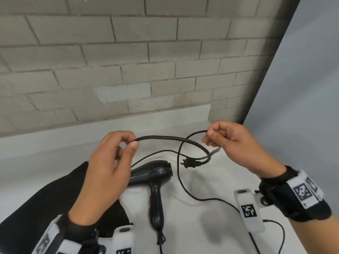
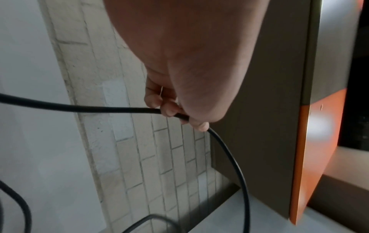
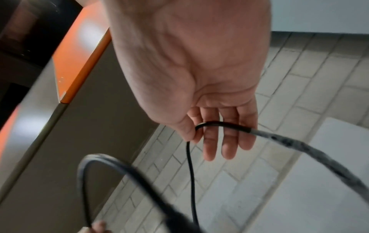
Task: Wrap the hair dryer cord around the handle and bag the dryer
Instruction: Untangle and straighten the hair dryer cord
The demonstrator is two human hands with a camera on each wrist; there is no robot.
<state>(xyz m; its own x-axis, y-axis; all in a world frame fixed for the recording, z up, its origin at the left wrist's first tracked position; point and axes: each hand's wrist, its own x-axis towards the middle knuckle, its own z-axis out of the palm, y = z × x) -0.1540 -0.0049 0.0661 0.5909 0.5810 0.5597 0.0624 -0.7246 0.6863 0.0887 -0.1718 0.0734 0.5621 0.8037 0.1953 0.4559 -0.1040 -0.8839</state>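
Observation:
A black hair dryer lies on the white counter, handle toward me, nozzle to the left. Its black cord is lifted above the counter between both hands. My left hand pinches the cord between thumb and forefinger, above the dryer; the left wrist view shows that pinch on the cord. My right hand pinches the cord further right, other fingers loose. The plug hangs low over the counter between the hands. A black bag lies flat at the left, partly under my left arm.
A pale brick wall with a low white ledge rises behind the counter. A grey panel closes the right side. More cord loops across the counter toward my right wrist. An orange-edged cabinet shows in the wrist views.

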